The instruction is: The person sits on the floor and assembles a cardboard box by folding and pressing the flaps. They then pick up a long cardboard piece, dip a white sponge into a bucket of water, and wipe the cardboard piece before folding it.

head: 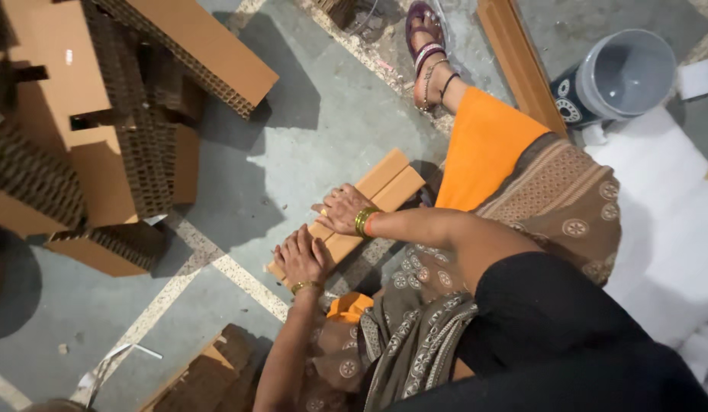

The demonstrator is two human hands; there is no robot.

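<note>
A flat tan cardboard piece (386, 183), made of long strips side by side, lies on the grey floor in front of me. My right hand (342, 210) presses palm down on its middle, with bangles on the wrist. My left hand (300, 259) presses on the near end of the same piece, fingers over its edge. I sit on the floor in a brown patterned and orange garment (522, 191), with one sandalled foot (429, 53) stretched out beyond the piece.
Stacks of honeycomb cardboard blocks (102, 130) stand at the left. A grey bucket (621, 76) and a wooden strip (522, 61) lie at the upper right, white foam sheets (667, 214) at the right. More cardboard (209, 374) sits near my left elbow.
</note>
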